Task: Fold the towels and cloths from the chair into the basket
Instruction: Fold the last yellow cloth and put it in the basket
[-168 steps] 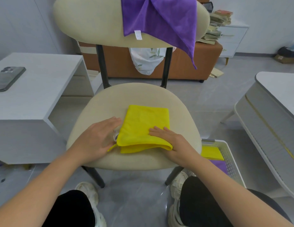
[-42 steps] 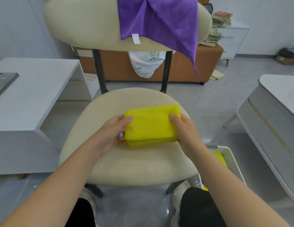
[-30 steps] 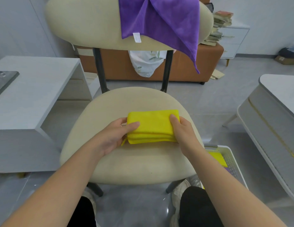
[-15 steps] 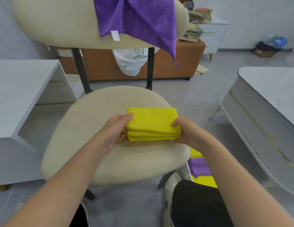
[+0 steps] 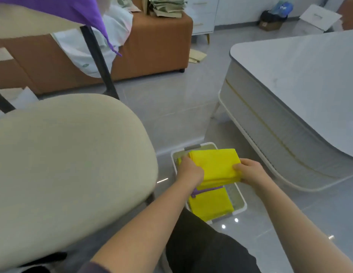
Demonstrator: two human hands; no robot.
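1. Half a second earlier the folded yellow cloth [image 5: 216, 166] had sat on the chair seat [image 5: 69, 164] between both hands. Now it had left the seat and was held low over the basket [image 5: 235, 196], which stood on the floor just right of the chair.
2. The left hand [image 5: 189, 171] had its fingers curled round the cloth's left edge. The right hand [image 5: 248, 171] pinched the right edge, thumb on top. Both were grasping, and neither had let go.
3. The cloth hung over the far half of the basket. Whether its underside already touched the stack below could not be told.
4. Under it showed a strip of a purple folded cloth [image 5: 208, 190] and, nearer the person, another yellow folded cloth [image 5: 210, 205] – so earlier pieces were already stowed.
5. By my reading, folding was done for this piece and only the lowering and release remained.
6. A purple towel [image 5: 59, 6] was still draped over the chair's backrest – at least one more item was left to fold.
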